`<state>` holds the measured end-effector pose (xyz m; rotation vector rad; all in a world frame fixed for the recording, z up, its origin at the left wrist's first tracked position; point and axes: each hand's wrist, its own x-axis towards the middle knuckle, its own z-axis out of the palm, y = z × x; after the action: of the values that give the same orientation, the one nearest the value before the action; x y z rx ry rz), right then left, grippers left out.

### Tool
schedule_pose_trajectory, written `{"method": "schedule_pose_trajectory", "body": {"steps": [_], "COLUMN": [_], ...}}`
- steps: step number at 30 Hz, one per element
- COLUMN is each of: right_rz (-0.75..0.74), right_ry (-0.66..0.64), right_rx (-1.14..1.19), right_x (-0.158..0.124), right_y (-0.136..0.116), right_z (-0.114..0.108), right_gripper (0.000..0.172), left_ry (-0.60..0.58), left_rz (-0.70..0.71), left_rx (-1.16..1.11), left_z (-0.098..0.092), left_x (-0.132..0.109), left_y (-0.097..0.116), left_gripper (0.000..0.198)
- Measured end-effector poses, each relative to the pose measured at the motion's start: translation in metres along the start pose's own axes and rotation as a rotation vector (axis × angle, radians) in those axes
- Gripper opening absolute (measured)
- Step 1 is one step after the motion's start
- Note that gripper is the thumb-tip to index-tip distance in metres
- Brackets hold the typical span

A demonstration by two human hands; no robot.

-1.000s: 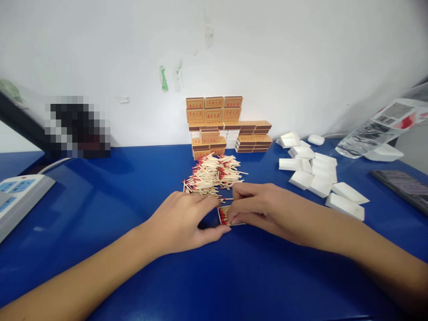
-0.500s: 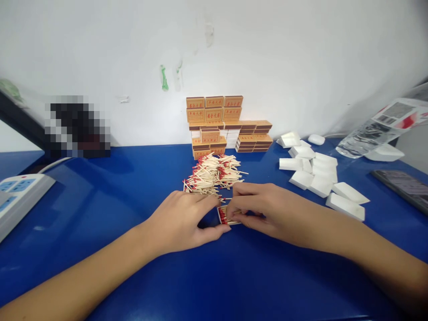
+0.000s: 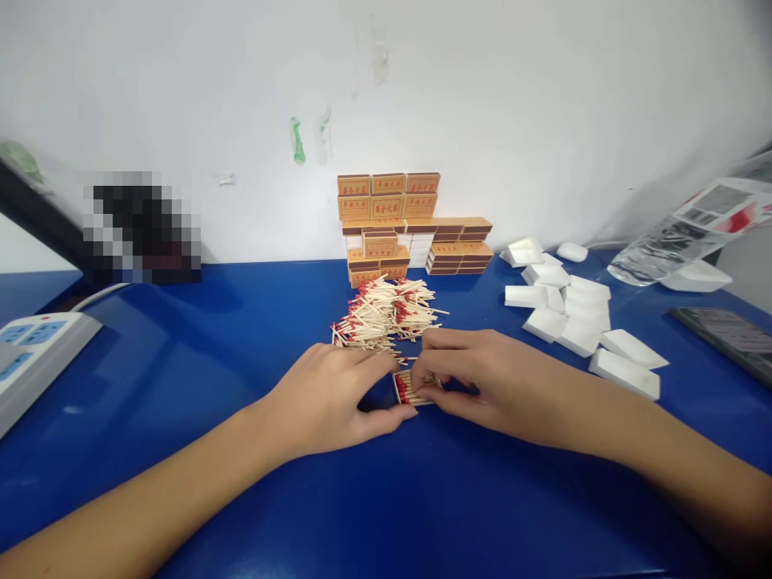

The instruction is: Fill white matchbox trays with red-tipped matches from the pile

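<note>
A small white matchbox tray (image 3: 396, 389) lies on the blue table in front of me, with red-headed matches (image 3: 407, 392) in a row inside it. My left hand (image 3: 338, 398) has its thumb and index finger at the near and far sides of the tray's left end, steadying it. Bent over the tray's right part, my right hand (image 3: 482, 378) presses pinched fingertips onto the matches and hides that end. Just beyond both hands is a heap of loose matches (image 3: 383, 314).
Stacked matchboxes (image 3: 386, 207) stand against the wall behind the heap. White trays (image 3: 582, 331) are scattered at the right, near a plastic bottle (image 3: 651, 249) and a phone (image 3: 724, 334). A power strip (image 3: 48, 354) sits at the left edge.
My right fingers have shifted slightly over the tray, and a little more of the match row shows. My left hand stays in place.
</note>
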<state>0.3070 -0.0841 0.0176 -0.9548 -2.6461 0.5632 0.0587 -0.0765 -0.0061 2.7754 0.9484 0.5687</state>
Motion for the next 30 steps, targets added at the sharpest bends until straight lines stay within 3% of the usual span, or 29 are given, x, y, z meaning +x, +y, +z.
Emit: {"method": "schedule_pose_trajectory", "body": {"steps": [11,19,30], "right_rz": [0.013,0.077,0.149], "right_ry": [-0.005,0.157,0.121], "right_rx": [-0.004,-0.131,-0.015], "right_x": [0.000,0.000,0.007], "right_y": [-0.002,0.008,0.004], "right_z": [-0.001,-0.011,0.003], "right_gripper": [0.010,0.011,0.007], "left_ry": [0.001,0.024,-0.015], "left_rz": [-0.003,0.003,-0.012], "left_rx": [0.000,0.001,-0.014], "left_z": [0.000,0.001,0.000], "left_x": [0.000,-0.001,-0.001], "left_y": [0.000,-0.002,-0.001], "left_gripper": [0.030,0.034,0.031]}}
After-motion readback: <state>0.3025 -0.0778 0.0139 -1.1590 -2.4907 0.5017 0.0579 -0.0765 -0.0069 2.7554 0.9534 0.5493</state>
